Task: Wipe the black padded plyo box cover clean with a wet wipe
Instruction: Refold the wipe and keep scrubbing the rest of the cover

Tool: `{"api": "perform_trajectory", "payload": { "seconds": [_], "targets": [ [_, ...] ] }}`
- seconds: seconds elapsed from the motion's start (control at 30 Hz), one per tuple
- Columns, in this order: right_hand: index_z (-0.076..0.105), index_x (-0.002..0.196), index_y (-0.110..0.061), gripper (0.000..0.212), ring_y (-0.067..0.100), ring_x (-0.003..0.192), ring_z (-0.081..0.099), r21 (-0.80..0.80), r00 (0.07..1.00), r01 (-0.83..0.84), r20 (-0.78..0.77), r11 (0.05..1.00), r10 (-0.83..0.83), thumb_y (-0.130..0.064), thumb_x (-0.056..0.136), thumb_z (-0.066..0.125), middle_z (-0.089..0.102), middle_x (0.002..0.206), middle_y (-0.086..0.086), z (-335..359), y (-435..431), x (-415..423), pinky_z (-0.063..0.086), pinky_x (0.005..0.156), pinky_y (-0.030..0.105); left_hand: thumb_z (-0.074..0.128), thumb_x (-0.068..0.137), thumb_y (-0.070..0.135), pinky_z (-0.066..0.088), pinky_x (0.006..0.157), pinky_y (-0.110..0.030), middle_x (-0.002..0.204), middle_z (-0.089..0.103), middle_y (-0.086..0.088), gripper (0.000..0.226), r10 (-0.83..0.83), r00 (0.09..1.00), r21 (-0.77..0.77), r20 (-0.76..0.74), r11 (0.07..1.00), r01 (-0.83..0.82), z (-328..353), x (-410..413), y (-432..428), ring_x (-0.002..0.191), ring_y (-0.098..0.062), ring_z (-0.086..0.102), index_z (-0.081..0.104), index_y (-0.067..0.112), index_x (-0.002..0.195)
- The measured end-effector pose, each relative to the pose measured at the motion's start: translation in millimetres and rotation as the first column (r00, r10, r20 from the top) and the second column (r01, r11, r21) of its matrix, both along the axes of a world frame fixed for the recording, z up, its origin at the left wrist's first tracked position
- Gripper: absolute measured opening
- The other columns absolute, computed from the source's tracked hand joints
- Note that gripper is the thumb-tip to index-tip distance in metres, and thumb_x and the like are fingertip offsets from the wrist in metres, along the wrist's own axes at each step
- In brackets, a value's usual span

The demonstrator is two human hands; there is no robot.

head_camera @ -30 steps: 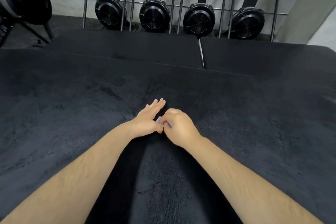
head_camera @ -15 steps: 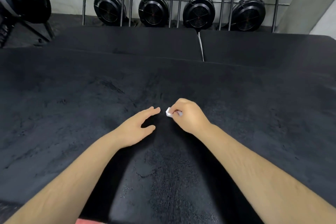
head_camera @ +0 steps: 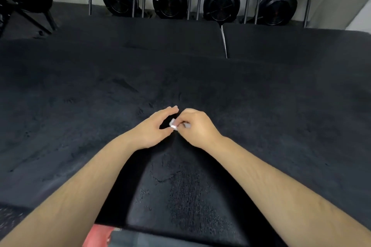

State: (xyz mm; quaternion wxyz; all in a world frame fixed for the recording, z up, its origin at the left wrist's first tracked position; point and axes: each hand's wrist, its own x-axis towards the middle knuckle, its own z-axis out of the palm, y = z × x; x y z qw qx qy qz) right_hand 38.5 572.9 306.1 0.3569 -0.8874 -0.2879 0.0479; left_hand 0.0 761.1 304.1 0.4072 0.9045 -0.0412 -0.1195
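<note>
Black padded box cover (head_camera: 281, 126), broad, flat, nap streaked and scuffed, speckled patch (head_camera: 186, 202) near front edge; behind it, left pad (head_camera: 130, 36) and right pad (head_camera: 291, 42) side by side, narrow gap between.

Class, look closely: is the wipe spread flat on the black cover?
No, the right hand pinches the wipe as a small wad, close to the left hand.

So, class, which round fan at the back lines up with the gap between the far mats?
The third fan from the left; the others stand to either side.
</note>
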Motion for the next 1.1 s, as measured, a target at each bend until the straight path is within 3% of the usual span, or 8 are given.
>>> {"api": "perform_trajectory", "payload": {
  "seconds": [0.1,0.23,0.4,0.63,0.73,0.8,0.93,1.1],
  "targets": [
    [0.079,0.087,-0.019,0.013,0.004,0.076,0.058,-0.049,0.998,-0.055,0.005,0.997,0.056,-0.012,0.089,0.068,0.062,0.088,-0.012,5,-13,0,0.044,0.070,0.015,0.054,0.102,0.020,0.015,0.121,-0.020,0.158,0.026,0.024,0.055,-0.007,0.999,0.083,0.045,0.997,0.003,5,-10,-3,0.145,0.010,0.013,0.035,0.035,0.152],
    [0.077,0.086,-0.014,0.021,0.012,0.084,0.060,-0.080,0.998,0.058,0.045,0.995,-0.054,-0.007,0.092,0.059,0.064,0.092,-0.004,8,-18,26,0.051,0.079,0.029,0.050,0.104,0.024,0.011,0.114,-0.013,0.149,0.022,0.030,0.054,0.005,0.998,0.157,0.064,0.988,-0.015,8,-38,-4,0.141,0.012,0.013,0.031,0.034,0.154],
    [0.079,0.087,-0.019,0.019,-0.006,0.080,0.058,0.004,0.998,-0.053,-0.017,0.999,0.053,-0.005,0.089,0.066,0.060,0.085,-0.018,4,-13,-19,0.040,0.072,0.007,0.047,0.105,0.023,0.013,0.123,-0.023,0.158,0.024,0.022,0.054,0.012,0.991,0.132,0.130,0.991,-0.029,-6,-54,-6,0.148,0.004,0.011,0.029,0.029,0.155],
    [0.078,0.092,-0.022,0.023,0.010,0.093,0.062,-0.023,0.998,0.044,0.042,0.999,-0.043,-0.008,0.094,0.060,0.064,0.097,-0.009,-1,-4,-5,0.050,0.085,0.027,0.049,0.103,0.021,0.015,0.122,-0.024,0.158,0.029,0.020,0.047,-0.011,0.981,0.119,0.193,0.993,-0.012,-19,-49,-2,0.147,0.002,0.016,0.041,0.028,0.149],
    [0.078,0.090,-0.024,0.018,0.005,0.088,0.061,-0.002,0.999,-0.037,0.015,0.999,0.037,-0.014,0.093,0.064,0.065,0.092,-0.012,0,-13,-34,0.049,0.079,0.020,0.052,0.101,0.020,0.018,0.116,-0.022,0.152,0.038,0.019,0.037,-0.007,0.972,0.113,0.235,0.993,-0.020,-18,-52,-3,0.143,-0.001,0.023,0.052,0.030,0.137],
    [0.078,0.088,-0.025,0.017,0.005,0.083,0.060,-0.015,0.998,-0.054,-0.018,0.998,0.054,-0.016,0.093,0.065,0.063,0.090,-0.013,6,-19,-28,0.049,0.076,0.020,0.052,0.102,0.020,0.022,0.113,-0.023,0.149,0.042,0.013,0.036,-0.025,0.962,0.187,0.272,0.982,-0.028,-16,-54,-6,0.140,-0.010,0.027,0.053,0.024,0.138],
    [0.077,0.090,-0.016,0.023,0.020,0.087,0.064,-0.050,1.000,0.014,0.012,0.999,-0.013,-0.009,0.096,0.057,0.066,0.095,0.002,5,-3,-7,0.054,0.081,0.037,0.047,0.104,0.025,0.040,0.103,-0.034,0.140,0.044,0.006,0.038,-0.041,0.942,0.412,0.334,0.905,-0.107,-13,-62,-19,0.125,-0.017,0.035,0.050,0.015,0.141],
    [0.079,0.087,-0.021,0.016,0.008,0.083,0.060,-0.018,0.990,-0.143,0.000,0.990,0.143,-0.012,0.093,0.066,0.064,0.089,-0.009,-5,-5,-40,0.048,0.075,0.022,0.057,0.099,0.023,0.042,0.099,-0.032,0.136,0.050,0.008,0.015,0.060,0.946,0.230,0.318,0.963,-0.138,-18,-78,-13,0.123,-0.015,0.043,0.052,0.015,0.111]
  ]
}}
